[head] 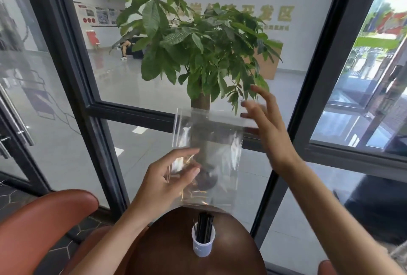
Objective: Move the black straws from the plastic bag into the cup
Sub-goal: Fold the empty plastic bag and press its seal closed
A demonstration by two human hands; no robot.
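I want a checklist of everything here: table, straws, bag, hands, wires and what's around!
Surface: round dark wooden table, bare apart from the cup.
Job's things: black straws stand upright in the white cup; clear plastic bag held in the air above, looks empty.
Clutter: nothing seen.
Grips: left hand pinches the bag's lower left edge; right hand is open by its top right corner, contact unclear.
Cables: nothing seen.
Surroundings: potted plant behind the bag, glass wall, orange-brown chair on the left.

The black straws (pixel 204 228) crowd the cup (pixel 202 246); the clear plastic bag (pixel 207 153) hangs just above, while the round table (pixel 167 252) lies bare around it.
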